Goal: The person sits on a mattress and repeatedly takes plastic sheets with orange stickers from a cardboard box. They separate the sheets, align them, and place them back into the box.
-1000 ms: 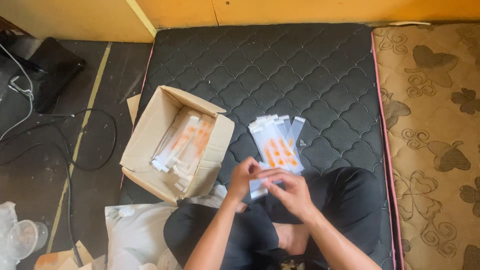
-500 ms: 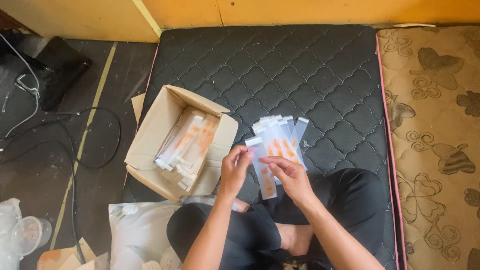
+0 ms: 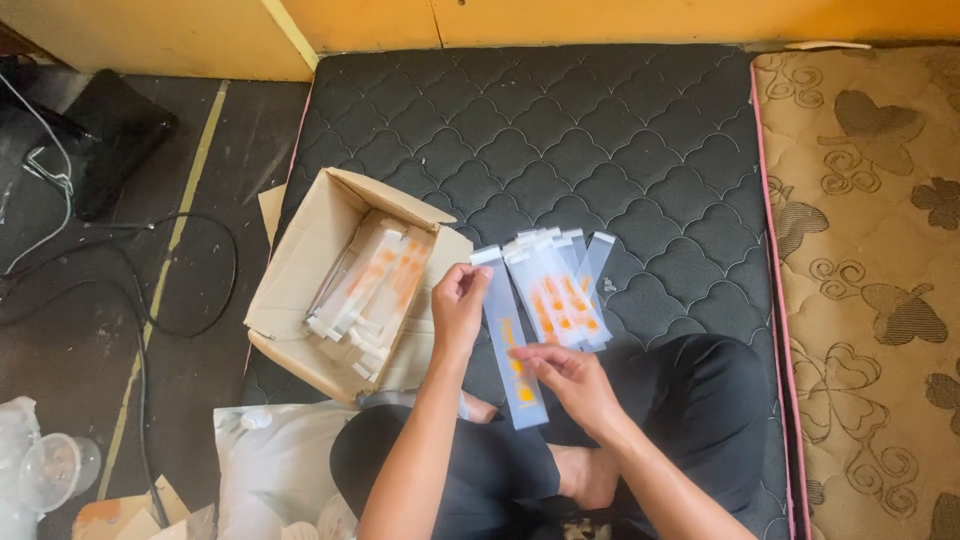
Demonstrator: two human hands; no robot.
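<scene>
I hold one long clear plastic sleeve [image 3: 512, 345] with orange marks between both hands, just above my crossed legs. My left hand [image 3: 460, 305] pinches its far end near the white strip, fingers curled round the edge, while my right hand [image 3: 568, 378] pinches the near part of it, thumb on top and fingers beneath. The sleeve runs near to far, tilted a little, with its near end hanging past my right hand. Just to the right of it, a fanned pile of sleeves [image 3: 560, 285] of the same kind lies on the black quilted mattress [image 3: 620, 150], touching the held one or nearly so; I cannot tell which. To the left of my left hand stands an open cardboard box [image 3: 300, 270] at the mattress's left edge, with more sleeves lying lengthwise inside. A brown patterned mattress [image 3: 870, 280] lies along the right side. On the dark floor at the far left run black cables [image 3: 150, 300], and a white bag [image 3: 270, 460] lies near my left knee.
</scene>
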